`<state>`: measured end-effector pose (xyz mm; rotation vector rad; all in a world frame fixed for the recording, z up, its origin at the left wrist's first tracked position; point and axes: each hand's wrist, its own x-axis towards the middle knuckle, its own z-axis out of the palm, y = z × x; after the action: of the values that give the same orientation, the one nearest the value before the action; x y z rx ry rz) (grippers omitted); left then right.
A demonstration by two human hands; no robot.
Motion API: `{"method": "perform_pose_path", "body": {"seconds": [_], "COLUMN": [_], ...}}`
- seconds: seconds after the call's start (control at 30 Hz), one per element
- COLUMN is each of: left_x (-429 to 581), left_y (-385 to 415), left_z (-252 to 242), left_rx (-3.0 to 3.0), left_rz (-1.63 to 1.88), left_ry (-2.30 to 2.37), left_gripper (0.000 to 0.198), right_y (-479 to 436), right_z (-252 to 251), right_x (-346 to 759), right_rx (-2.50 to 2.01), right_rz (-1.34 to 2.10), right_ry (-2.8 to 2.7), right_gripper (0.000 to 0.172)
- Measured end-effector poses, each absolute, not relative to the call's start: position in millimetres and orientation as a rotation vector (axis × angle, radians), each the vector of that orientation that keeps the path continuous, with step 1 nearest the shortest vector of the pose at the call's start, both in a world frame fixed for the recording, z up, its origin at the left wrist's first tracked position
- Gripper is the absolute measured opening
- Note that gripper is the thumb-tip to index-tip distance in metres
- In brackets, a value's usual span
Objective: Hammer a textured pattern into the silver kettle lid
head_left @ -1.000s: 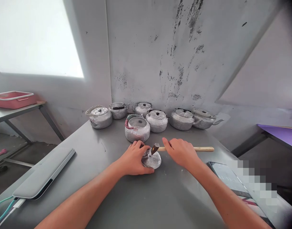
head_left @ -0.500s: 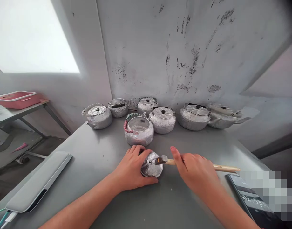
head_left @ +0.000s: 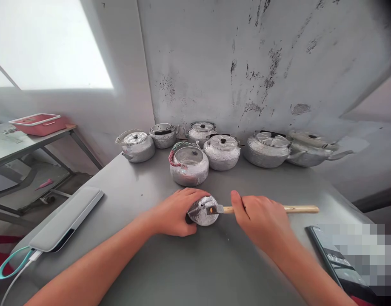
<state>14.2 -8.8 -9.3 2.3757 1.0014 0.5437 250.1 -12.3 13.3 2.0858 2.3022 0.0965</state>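
Note:
My left hand (head_left: 179,211) is closed around the left edge of a round, dented metal kettle lid (head_left: 205,219), whose underside with a small central rivet seems to face up. My right hand (head_left: 262,219) grips the wooden handle of a hammer (head_left: 302,209). The hammer's dark head lies over the lid just right of the rivet; whether it touches the metal I cannot tell. Just beyond my hands stands an open kettle (head_left: 189,172) without a lid, its handle wrapped in red and green cord.
Several silver kettles (head_left: 221,157) stand in a row along the wall. A white power bank-like device (head_left: 67,219) with cables lies at left, a phone (head_left: 338,259) at right. A pink basket (head_left: 40,126) sits on a side table (head_left: 55,138). All my work is on a grey table (head_left: 169,267).
The view has tilted and shifted slightly. My left hand's fingers have drawn in around the lid's edge, and the hammer head has turned a little over the lid.

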Motion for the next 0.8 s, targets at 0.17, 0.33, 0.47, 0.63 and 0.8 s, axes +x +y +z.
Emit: {"method": "perform_pose_path", "body": {"seconds": [0.17, 0.33, 0.47, 0.63, 0.8], "left_x": [16, 14, 11, 11, 10], "left_y": [-12, -7, -2, -1, 0], "left_z": [-9, -19, -24, -24, -25], "left_rx": [2.395, 2.347, 2.326, 2.301, 2.282], "left_rz": [0.573, 0.576, 0.583, 0.589, 0.591], "left_ry": [0.998, 0.999, 0.978, 0.975, 0.983], "left_gripper": [0.073, 0.064, 0.061, 0.062, 0.063], "right_y": [-11, -8, -6, -7, -11], "right_z": [12, 12, 14, 14, 13], "right_x": [247, 246, 249, 248, 242], "right_rx": [1.984, 1.937, 1.959, 1.96, 1.923], "right_rz": [0.021, 0.001, -0.014, -0.031, -0.04], "right_ry": [2.308, 2.294, 2.26, 2.251, 2.271], "right_gripper": [0.024, 0.027, 0.027, 0.027, 0.027]}}
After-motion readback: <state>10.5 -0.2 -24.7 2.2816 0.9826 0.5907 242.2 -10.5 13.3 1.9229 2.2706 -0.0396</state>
